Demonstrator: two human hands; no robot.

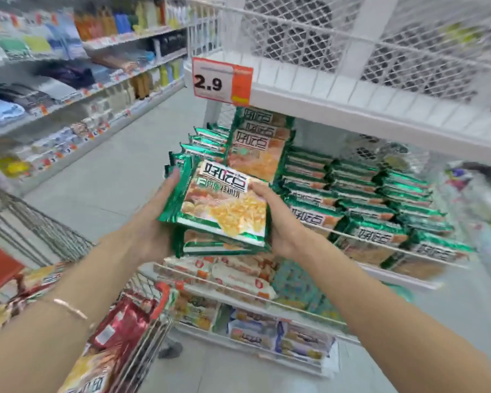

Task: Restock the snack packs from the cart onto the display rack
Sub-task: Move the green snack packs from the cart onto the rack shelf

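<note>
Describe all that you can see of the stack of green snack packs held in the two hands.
The stack of snack packs is a few flat, glossy bags, green at the edges; the top one shows a white panel with dark characters and a picture of pale yellow food. It is held tilted, in the air before the display rack. The left hand grips its left side, the right hand its right, thumb on top.

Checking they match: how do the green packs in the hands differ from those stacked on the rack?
The held packs are a small stack gripped between left hand and right hand; the rack packs rest in several taller stacks. The held packs show a full face; the rack packs mostly edges. Same green design.
</note>
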